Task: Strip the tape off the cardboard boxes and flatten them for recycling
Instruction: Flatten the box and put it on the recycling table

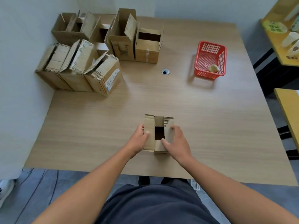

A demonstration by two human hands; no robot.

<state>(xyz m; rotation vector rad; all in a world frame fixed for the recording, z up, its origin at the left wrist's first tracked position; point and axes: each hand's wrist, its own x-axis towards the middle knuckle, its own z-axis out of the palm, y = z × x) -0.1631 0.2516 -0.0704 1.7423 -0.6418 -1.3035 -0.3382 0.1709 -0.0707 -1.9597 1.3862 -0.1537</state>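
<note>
A small cardboard box (149, 126) stands on the wooden table (210, 126) near its front edge, top flaps loose and a dark opening in the middle. My left hand (139, 140) grips the box's left side, thumb on the left top flap. My right hand (177, 141) lies over the right flap with its thumb on the near flap; it is slightly blurred. Several more open cardboard boxes (97, 50) stand in a group at the table's far left corner.
A red plastic basket (210, 60) with a crumpled wad of tape (213, 68) inside sits at the far right. A round cable hole (165, 72) is in the table's middle. A yellow table with items stands to the right.
</note>
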